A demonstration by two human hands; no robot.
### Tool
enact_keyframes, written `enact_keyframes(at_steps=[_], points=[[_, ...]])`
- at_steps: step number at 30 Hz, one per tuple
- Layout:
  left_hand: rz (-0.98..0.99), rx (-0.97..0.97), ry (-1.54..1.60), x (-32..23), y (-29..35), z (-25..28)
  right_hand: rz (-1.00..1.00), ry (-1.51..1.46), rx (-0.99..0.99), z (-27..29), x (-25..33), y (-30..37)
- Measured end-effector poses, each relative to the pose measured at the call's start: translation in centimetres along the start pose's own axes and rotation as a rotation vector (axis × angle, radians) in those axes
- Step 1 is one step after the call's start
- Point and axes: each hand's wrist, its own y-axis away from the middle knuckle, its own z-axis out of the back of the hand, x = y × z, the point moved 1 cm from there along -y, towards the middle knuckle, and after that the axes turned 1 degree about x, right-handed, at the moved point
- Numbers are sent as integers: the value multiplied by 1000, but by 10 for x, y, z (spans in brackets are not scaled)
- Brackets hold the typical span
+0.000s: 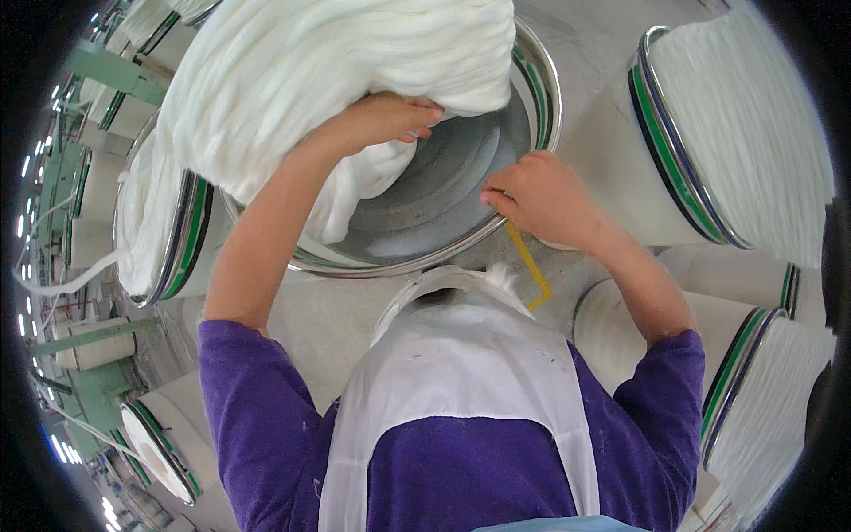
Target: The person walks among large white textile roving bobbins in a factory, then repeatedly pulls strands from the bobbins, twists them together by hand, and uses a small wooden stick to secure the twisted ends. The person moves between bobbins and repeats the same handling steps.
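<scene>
A large bundle of thick white fibre sliver (346, 53) hangs over the far left part of a round can (557, 106) with a metal rim and green stripe. My left hand (381, 122) is closed against the bundle's lower edge, its forearm pressed along the fibre; part of its grip is hidden in the folds. Below that hand, a loose tail of sliver (337, 199) hangs down into the can, whose grey bottom plate (425, 199) shows. My right hand (545, 197) is above the near right rim, fingers curled together with nothing visible in them.
Full sliver cans stand close by: one at the left (146, 222), one at the far right (740, 124) and one at the near right (762, 381). Green machinery (97, 390) lines the left side. A yellow line (530, 266) marks the floor.
</scene>
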Motion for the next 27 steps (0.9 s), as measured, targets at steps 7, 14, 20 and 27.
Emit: enact_keyframes(at_steps=[7,14,20,27], points=[[105,219,50,-21,21,-4,-23,8,302,-6,-18,-83],[207,385,-144,-7,76,-13,135,281,220,-7,-35,-131],[140,77,-297,-2,95,-8,16,22,372,16,-34,-124],[175,-281,-370,-6,107,-10,109,-431,300,17,-44,-112]])
